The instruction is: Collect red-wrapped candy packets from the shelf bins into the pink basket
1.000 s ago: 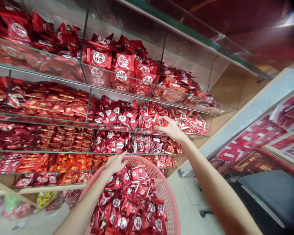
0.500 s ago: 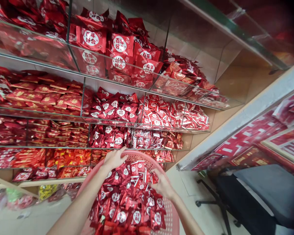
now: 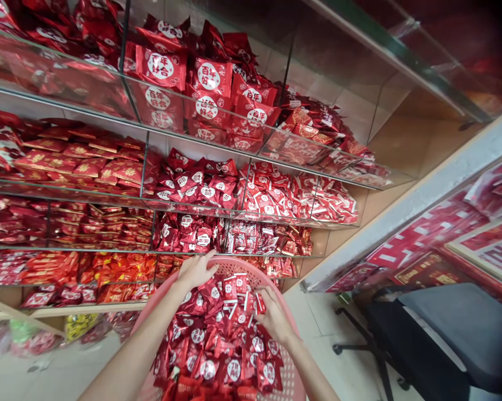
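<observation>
A pink plastic basket [image 3: 290, 370] with a perforated wall stands below me. It is heaped with small red wrapped packets [image 3: 234, 370], many bearing white ovals with dark characters. My left hand [image 3: 196, 271] grips the basket's far rim, its fingers over the edge. Inside the basket, at the right, my right hand [image 3: 274, 317] curls round a small red-and-white packet [image 3: 260, 303] on top of the heap. Its fingers partly hide what lies beneath. More red-and-white packets [image 3: 234, 287] lie just left of that hand.
Glass-fronted shelves [image 3: 184, 131] in front hold red packets sorted by divided compartments. A wooden ledge [image 3: 121, 308] runs low on the left, with bagged goods [image 3: 82, 327] below it. To the right are a black and grey office chair [image 3: 426, 340] and red printed goods [image 3: 426, 239].
My right hand has shifted slightly up and left, its fingers closing round the small packet. My left hand stays on the basket's rim. The view has moved slightly.
</observation>
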`<state>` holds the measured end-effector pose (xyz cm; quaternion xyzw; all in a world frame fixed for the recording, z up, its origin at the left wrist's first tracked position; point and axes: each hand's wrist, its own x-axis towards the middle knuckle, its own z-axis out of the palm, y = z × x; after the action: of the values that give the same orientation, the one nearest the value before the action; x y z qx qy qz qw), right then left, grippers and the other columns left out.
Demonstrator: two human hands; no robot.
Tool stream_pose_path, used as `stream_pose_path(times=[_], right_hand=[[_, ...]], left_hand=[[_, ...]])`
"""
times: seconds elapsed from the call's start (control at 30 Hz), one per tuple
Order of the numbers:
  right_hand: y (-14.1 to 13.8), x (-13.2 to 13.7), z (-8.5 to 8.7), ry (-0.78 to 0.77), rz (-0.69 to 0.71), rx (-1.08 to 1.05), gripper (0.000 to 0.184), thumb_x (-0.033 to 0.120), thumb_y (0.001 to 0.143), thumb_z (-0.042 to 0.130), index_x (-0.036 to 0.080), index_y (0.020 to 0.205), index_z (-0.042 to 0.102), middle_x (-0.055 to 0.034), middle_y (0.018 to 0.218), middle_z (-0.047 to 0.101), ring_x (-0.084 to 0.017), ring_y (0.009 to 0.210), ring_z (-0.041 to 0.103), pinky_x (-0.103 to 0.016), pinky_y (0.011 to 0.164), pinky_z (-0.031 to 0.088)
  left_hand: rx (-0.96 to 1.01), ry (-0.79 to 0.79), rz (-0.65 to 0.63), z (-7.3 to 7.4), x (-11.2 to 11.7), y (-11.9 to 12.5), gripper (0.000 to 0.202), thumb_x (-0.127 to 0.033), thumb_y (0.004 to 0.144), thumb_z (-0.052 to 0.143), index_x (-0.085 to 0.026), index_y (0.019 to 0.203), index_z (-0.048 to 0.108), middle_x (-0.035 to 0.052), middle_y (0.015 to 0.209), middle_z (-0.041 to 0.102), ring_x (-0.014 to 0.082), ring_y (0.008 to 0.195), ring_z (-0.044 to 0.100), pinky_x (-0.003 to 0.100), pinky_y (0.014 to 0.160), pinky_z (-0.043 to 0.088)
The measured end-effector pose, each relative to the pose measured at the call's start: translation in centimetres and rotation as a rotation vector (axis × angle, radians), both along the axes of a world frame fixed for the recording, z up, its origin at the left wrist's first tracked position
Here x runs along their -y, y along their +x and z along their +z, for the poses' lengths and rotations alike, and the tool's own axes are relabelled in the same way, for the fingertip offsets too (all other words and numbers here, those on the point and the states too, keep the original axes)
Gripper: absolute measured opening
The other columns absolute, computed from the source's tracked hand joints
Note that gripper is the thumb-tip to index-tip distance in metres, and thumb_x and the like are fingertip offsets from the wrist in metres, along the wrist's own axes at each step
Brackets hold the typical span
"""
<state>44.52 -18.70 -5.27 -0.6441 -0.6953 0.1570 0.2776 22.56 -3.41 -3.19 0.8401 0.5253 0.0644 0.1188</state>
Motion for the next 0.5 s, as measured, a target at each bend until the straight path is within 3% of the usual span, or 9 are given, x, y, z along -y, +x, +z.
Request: stream_pose_path(times=[0.2,0.33,0.5], right_hand=[[0.3,-0.9,1.6,0.057,-0.238,-0.050,0.027,0.037,0.073,0.048,0.019,0.093,0.049,-0.0047,0.090,0.055,-0.017,0.084,0.052,-0.026,0.073,0.039],[-0.4,-1.9,1.4,-0.036,-0.366,0.039,0.029,0.043,0.076,0.042,0.019,0.091,0.049,-0.0052,0.082,0.059,-0.018,0.076,0.055,-0.025,0.063,0.038],[-1.6,-3.0,0.5,-0.149,-0.405,0.229,0.035,0.042,0.075,0.044,0.018,0.101,0.046,-0.0091,0.084,0.060,-0.021,0.080,0.056,-0.026,0.062,0.036]], left_hand=[[-0.008,-0.023,0.005,0.2,0.0,0.0,0.060,-0.059,0.073,0.024,-0.029,0.124,0.032,0.0058,0.094,0.063,0.0221,0.087,0.056,0.032,0.071,0.040],[0.006,-0.029,-0.001,0.4,0.1,0.1,0.058,-0.057,0.073,0.025,-0.029,0.123,0.032,0.0063,0.095,0.063,0.0226,0.087,0.056,0.033,0.071,0.039],[0.018,-0.034,0.014,0.5,0.3,0.0,0.058,-0.056,0.073,0.027,-0.029,0.124,0.031,0.0056,0.100,0.062,0.0216,0.089,0.056,0.032,0.074,0.039]])
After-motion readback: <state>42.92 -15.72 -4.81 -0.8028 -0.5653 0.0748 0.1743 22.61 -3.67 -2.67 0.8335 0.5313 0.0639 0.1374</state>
